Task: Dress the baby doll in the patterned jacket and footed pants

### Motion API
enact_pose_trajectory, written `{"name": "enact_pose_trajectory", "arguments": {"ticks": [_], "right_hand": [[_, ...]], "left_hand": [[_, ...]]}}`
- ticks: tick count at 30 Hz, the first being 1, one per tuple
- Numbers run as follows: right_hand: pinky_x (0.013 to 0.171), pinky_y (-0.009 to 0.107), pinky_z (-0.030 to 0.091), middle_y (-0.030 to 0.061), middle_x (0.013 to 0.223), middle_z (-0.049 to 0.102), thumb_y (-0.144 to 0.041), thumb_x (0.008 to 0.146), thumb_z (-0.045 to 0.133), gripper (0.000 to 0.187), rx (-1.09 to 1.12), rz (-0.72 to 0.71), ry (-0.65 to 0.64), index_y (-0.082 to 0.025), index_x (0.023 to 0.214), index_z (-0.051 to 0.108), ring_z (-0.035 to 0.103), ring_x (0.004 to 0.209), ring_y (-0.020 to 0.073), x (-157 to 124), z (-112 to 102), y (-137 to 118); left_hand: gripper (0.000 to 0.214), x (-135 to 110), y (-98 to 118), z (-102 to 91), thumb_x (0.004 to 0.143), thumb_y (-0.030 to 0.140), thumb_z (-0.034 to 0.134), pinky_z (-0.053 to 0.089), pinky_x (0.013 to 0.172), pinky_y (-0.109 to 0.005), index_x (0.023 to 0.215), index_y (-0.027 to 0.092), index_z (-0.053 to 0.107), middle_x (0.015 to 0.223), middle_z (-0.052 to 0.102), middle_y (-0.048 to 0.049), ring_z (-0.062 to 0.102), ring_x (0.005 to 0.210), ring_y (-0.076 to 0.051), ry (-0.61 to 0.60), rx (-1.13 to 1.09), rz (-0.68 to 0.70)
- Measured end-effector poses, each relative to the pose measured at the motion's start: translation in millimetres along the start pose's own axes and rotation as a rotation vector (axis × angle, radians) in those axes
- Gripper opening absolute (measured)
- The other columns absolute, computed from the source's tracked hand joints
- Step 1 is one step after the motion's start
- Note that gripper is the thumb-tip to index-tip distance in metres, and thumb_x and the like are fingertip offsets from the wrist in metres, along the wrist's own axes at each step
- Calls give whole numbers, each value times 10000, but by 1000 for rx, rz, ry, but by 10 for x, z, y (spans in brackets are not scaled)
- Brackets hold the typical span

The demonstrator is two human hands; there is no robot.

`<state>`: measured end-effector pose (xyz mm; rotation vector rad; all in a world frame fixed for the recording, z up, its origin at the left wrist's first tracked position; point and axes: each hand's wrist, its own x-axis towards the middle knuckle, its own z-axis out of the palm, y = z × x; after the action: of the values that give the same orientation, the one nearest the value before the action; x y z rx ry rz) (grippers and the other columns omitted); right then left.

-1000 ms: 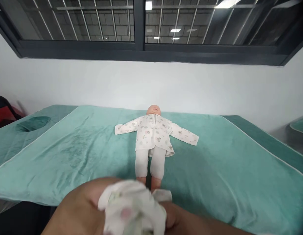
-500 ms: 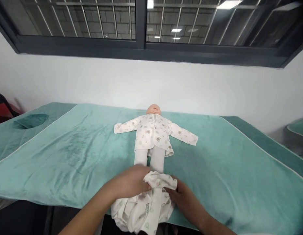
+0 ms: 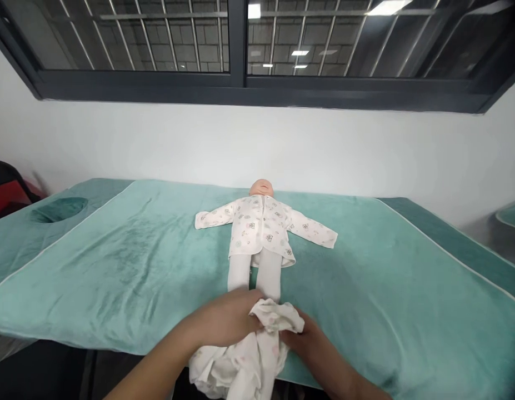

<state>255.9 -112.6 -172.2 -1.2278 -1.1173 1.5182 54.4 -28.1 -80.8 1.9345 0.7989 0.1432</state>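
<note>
A baby doll point(image 3: 261, 233) lies on its back on a teal towel point(image 3: 136, 261), head toward the wall, arms spread. It wears a white printed jacket and white leggings. At its feet my left hand point(image 3: 226, 319) and my right hand point(image 3: 309, 339) both grip a bunched white printed garment point(image 3: 249, 361). The garment's upper edge sits gathered between my fingers over the doll's feet, which are hidden. The rest of the garment hangs over the towel's near edge.
The towel covers a teal massage bed point(image 3: 449, 239) with a face hole point(image 3: 59, 210) at the left. A white wall and dark window frame stand behind. A red and black object point(image 3: 5, 191) sits far left. Another teal bed point(image 3: 511, 214) shows at right.
My hands carried the bunched garment from close under the camera forward to the doll's feet. Since half a second ago they have hardly shifted, gathering the cloth a little tighter.
</note>
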Motion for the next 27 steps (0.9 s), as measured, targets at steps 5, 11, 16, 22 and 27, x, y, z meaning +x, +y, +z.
{"name": "enact_pose_trajectory", "arguments": {"ticks": [5, 11, 16, 22, 27], "right_hand": [[860, 362, 450, 51, 975, 658, -392, 766, 716, 303, 101, -44, 45, -215, 1004, 656, 581, 924, 235, -6, -69, -174], [759, 283, 431, 26, 906, 627, -368, 796, 707, 256, 323, 45, 105, -203, 974, 627, 556, 826, 165, 211, -69, -234], [708, 236, 422, 10, 885, 619, -285, 781, 716, 197, 359, -36, 191, -200, 936, 629, 551, 796, 137, 382, -89, -290], [657, 294, 456, 65, 907, 651, -287, 795, 677, 264, 453, -40, 151, -187, 1031, 613, 587, 742, 178, 427, -120, -306], [672, 287, 447, 47, 900, 653, -347, 773, 688, 260, 234, -127, 274, -195, 971, 616, 572, 749, 175, 570, -209, -305]], "left_hand": [[283, 39, 94, -50, 821, 293, 568, 457, 827, -295, 1094, 231, 617, 1114, 664, -24, 607, 1032, -223, -6, -367, -22], [135, 431, -45, -36, 835, 272, 491, 419, 768, -308, 863, 200, 602, 921, 665, -16, 597, 881, -209, 378, -167, -34], [102, 542, -13, -84, 820, 264, 510, 415, 751, -284, 866, 215, 587, 870, 643, 14, 578, 835, -180, 459, -225, 28], [548, 254, 54, -280, 656, 262, 752, 459, 838, -296, 1176, 253, 581, 1195, 626, -28, 593, 1053, -234, -24, -435, 22], [257, 459, -15, -278, 781, 223, 585, 442, 830, -303, 1035, 226, 621, 1075, 657, -30, 597, 984, -211, 312, -184, 92]]}}
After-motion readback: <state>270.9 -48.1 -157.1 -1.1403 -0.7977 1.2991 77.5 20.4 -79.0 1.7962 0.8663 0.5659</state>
